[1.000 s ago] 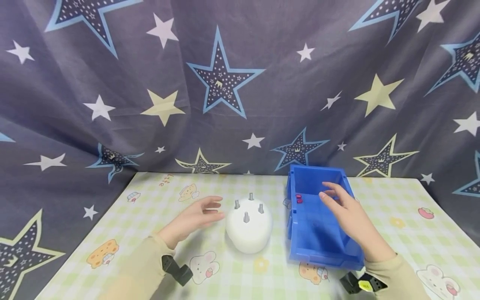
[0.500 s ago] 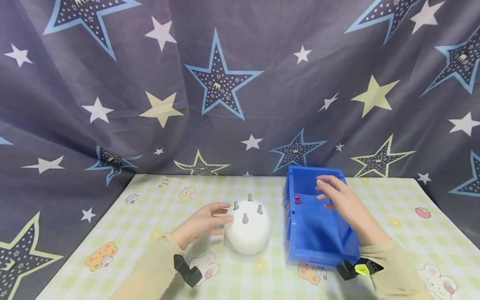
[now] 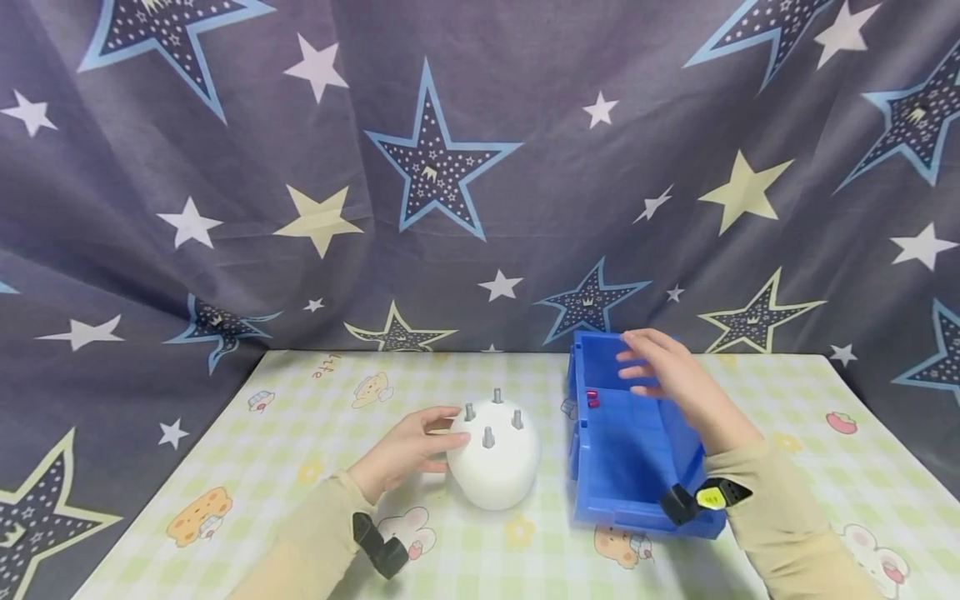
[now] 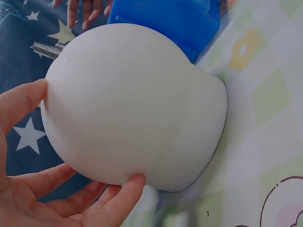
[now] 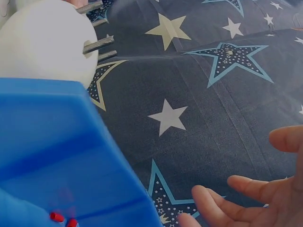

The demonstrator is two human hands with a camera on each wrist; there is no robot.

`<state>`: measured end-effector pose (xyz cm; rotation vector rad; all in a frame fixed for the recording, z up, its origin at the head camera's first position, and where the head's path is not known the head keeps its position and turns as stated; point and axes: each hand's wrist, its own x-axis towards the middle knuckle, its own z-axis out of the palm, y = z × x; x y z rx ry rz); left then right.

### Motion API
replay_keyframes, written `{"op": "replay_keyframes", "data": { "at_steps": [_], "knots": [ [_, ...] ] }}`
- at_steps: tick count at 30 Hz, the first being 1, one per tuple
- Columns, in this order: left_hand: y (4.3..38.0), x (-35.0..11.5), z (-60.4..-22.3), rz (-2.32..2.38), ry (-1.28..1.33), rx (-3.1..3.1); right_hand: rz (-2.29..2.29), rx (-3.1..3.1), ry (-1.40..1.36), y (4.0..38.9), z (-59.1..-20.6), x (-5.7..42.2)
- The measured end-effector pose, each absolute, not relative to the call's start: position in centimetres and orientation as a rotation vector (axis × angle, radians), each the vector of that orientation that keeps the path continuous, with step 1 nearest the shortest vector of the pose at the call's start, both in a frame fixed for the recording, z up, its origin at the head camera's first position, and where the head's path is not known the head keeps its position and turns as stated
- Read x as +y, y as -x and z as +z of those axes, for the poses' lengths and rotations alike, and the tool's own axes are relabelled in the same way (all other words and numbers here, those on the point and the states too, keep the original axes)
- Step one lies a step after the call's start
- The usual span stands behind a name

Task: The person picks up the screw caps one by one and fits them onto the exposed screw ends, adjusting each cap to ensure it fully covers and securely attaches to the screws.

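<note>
A white rounded object [image 3: 493,462] stands on the table, with several grey threaded studs [image 3: 488,437] sticking up from its top. My left hand [image 3: 412,446] holds it from the left; in the left wrist view the thumb [image 4: 23,99] touches one edge and a fingertip [image 4: 137,180] the surface opposite. A blue bin [image 3: 630,517] stands right of it, with two small red pieces [image 3: 592,403] by its left wall. My right hand [image 3: 671,383] hovers over the bin's right rear, fingers apart with nothing between them.
A checked tablecloth [image 3: 300,417] with cartoon prints covers the table. Behind it hangs a dark curtain [image 3: 480,192] with stars, meeting the table's rear edge close to the bin.
My left hand has come right, from beside the white rounded object to touching it. The right hand has moved up and slightly left over the bin.
</note>
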<state>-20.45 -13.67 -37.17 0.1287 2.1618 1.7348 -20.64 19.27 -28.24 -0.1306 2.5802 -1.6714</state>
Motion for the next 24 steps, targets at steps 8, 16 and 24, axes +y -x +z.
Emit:
{"op": "replay_keyframes", "data": {
  "at_steps": [8, 16, 24],
  "knots": [
    [20.2, -13.6, -37.0, 1.751, -0.122, 2.167, -1.702, 2.428, 0.058, 22.5, -27.7, 19.0],
    [20.2, -13.4, -37.1, 1.762, -0.109, 2.168, -1.768, 2.178, -0.003, 25.0, -28.7, 19.4],
    [20.4, -13.5, -37.3, 1.760, -0.116, 2.173, -1.745, 2.106, -0.118, 26.9, -31.5, 19.5]
  ]
}}
